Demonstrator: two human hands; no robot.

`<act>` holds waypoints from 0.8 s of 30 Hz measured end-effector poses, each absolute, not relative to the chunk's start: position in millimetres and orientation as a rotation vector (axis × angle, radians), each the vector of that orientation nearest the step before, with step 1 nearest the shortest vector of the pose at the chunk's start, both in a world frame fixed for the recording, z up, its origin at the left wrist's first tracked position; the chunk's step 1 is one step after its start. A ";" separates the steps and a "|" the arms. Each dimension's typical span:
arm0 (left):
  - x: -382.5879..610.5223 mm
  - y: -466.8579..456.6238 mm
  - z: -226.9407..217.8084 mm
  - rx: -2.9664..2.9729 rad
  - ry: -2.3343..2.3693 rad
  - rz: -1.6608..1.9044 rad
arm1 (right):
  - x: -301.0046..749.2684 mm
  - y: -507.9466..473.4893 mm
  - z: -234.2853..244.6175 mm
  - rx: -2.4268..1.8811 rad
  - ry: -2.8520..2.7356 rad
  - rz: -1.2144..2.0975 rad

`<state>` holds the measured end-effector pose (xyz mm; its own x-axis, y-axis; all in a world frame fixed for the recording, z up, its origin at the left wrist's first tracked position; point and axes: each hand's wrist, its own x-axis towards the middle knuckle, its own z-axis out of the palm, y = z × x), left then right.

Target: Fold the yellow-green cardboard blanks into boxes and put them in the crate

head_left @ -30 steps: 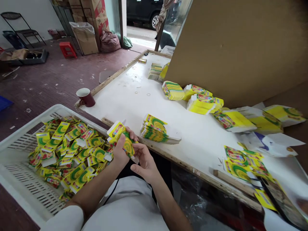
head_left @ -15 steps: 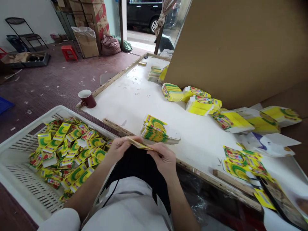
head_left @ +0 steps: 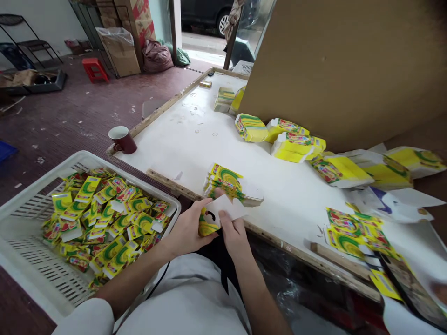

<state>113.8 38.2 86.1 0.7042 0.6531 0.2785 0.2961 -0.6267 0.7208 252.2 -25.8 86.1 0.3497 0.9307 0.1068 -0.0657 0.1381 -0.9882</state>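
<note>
A small yellow and green carton (head_left: 208, 227) is held over my lap at the table's front edge, its plain white inside turned partly up. My left hand (head_left: 190, 227) grips its yellow side, fingers wrapped behind it. With thumb and fingers, my right hand (head_left: 234, 232) pinches the white card near its lower edge. Just beyond my hands lies a fanned stack of flat cartons (head_left: 226, 179) on the white table (head_left: 167, 149). To my left, a white plastic basket (head_left: 24, 258) holds many small yellow cartons (head_left: 115, 204).
Bundles of flat cartons (head_left: 296, 148) line the table's far side against a large cardboard sheet (head_left: 342, 70). A maroon mug (head_left: 125, 142) stands at the left corner. Loose flat cartons (head_left: 349, 232) and a wooden strip (head_left: 338, 260) lie to the right. A red stool (head_left: 95, 70) is on the floor.
The carton has turned from edge-on and flat to showing its white inside and yellow face. Both hands have shifted closer together around it.
</note>
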 end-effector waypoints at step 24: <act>93.9 55.7 88.1 2.273 0.891 0.550 | 269.6 -30.1 69.5 -1.374 -1.667 0.496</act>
<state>93.9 55.7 88.1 0.6843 0.7141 0.1479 0.4520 -0.5745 0.6824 269.6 -30.1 69.5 0.0136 0.9254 0.3787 0.5683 0.3045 -0.7644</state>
